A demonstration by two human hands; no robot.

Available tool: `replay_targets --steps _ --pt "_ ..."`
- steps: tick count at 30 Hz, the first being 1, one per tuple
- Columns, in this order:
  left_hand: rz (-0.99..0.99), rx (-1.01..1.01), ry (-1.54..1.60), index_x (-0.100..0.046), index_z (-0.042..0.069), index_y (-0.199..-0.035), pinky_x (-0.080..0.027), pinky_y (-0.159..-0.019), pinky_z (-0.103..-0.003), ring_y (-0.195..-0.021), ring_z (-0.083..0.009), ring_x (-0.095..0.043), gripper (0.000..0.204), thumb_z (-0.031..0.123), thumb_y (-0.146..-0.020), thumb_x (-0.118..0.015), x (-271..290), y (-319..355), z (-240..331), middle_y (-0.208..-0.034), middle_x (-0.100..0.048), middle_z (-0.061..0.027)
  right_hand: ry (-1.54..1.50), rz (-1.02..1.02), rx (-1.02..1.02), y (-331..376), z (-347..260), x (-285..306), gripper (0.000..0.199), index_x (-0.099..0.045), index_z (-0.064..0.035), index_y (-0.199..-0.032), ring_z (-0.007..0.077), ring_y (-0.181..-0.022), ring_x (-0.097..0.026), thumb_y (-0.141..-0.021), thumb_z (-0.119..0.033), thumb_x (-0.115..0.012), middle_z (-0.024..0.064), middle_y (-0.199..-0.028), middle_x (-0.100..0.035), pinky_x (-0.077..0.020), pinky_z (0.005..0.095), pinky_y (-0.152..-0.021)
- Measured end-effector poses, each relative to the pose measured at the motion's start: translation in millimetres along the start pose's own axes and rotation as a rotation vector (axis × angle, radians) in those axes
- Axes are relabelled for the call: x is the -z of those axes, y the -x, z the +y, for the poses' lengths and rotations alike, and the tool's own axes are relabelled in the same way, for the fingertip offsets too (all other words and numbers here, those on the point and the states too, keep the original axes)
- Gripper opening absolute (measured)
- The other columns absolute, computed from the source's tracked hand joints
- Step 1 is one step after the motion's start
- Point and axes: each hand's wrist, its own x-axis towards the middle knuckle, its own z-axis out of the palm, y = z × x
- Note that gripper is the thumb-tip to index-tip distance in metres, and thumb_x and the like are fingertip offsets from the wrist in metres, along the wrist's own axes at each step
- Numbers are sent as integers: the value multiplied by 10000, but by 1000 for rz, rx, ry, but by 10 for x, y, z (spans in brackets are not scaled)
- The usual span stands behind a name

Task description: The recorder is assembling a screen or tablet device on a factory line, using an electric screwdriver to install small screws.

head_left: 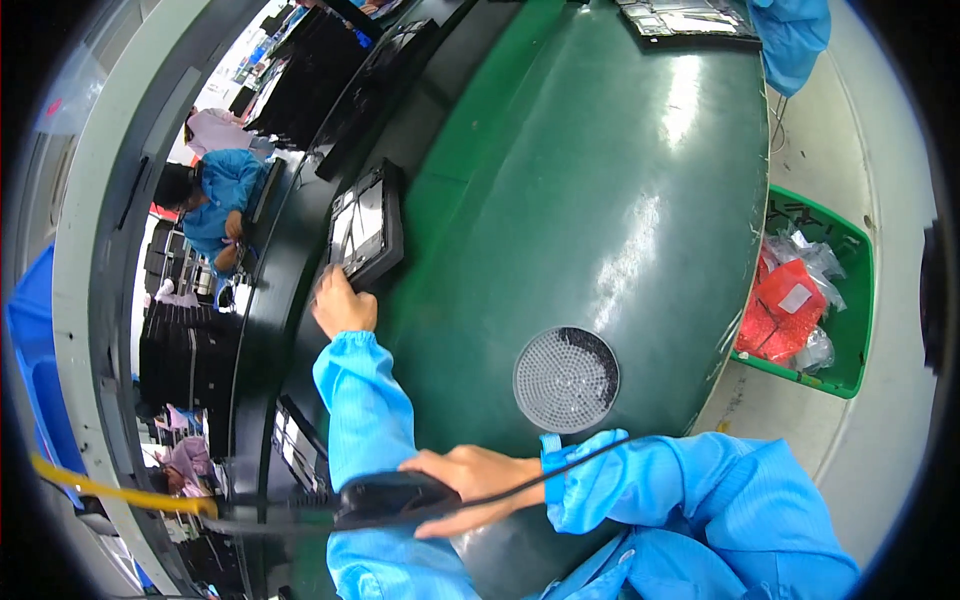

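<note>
At the left of the green table, my left hand (343, 302) is closed at the near end of a black tray (390, 250). In that tray lies a flat device with a silvery face and dark inner parts (358, 225). My left fingertips are partly hidden. Crossing over my left forearm, my right hand (480, 490) is wrapped round a black, rounded handheld tool (395, 498) with a thin black cord. The tool's exact kind cannot be made out. To the right, a round dimpled dish (566, 380) holds small dark pieces along its far right side.
A dark conveyor-like strip (285, 330) runs along the left, bearing more trays. A yellow cable (120, 485) stretches at lower left. Far right, another device tray (690, 22) sits near a blue-sleeved person (790, 40). A green bin (855, 300) with red and clear bags stands beside the table.
</note>
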Motion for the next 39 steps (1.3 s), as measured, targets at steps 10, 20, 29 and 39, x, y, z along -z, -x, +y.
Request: replay_targets --steps 10,20,29,39 --pt "-73 -272 298 -551 24 -1206 -289 -1041 -500 -1221 -324 -473 599 163 -634 -662 1085 2271 -72 -1276 -542 -142 -2 262 130 -178 -277 113 337 -533 7 -1050 145 -708 -620 -767 -25 -712 65 -840 -632 -500 285 -586" --pt "-217 -152 538 -579 -20 -1122 -168 -1056 -641 -1222 -397 -472 633 208 -593 -842 1931 3585 688 -1194 -598 -149 111 457 12 -193 -480 898 346 -495 29 -1027 110 -456 -547 -754 47 -707 37 -601 -570 -421 234 -431" --pt "-156 -18 643 -631 -31 -1074 -222 -1049 -604 -1212 -348 -508 478 148 -664 -797 1892 3709 1108 -1180 -611 -152 143 401 -55 -169 -338 824 327 -514 -12 -985 92 -470 -541 -744 12 -733 29 -628 -580 -431 245 -426" --pt "-147 -4 683 -639 -22 -1028 -310 -1010 -564 -1141 -336 -560 413 111 -663 -778 1949 3526 1031 -1134 -631 -153 182 418 -26 -102 -344 818 338 -518 -12 -1007 77 -474 -534 -743 26 -727 23 -624 -577 -422 230 -429"
